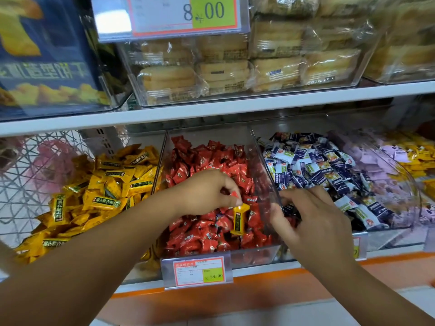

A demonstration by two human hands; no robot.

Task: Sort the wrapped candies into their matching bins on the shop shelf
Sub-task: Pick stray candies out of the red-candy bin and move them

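Three clear bins stand side by side on the lower shelf: yellow candies (106, 184) on the left, red candies (200, 156) in the middle, blue-and-white candies (317, 161) on the right. My left hand (207, 191) hovers over the red bin (259, 255) and pinches one yellow candy (239, 220), which hangs from its fingertips; a bit of red wrapper shows at the same fingers. My right hand (313, 220) is at the clear wall (263, 180) between the red and blue bins, fingers curled down towards the front of the blue pile. Whatever lies under those fingers is hidden.
Further right stand a bin of purple candies (376, 165) and more yellow packets (414, 149). A price tag (199, 271) hangs on the shelf's front edge. The white shelf board (211, 109) just above carries boxes of wrapped pastries (235, 67). Left is a white wire basket (28, 184).
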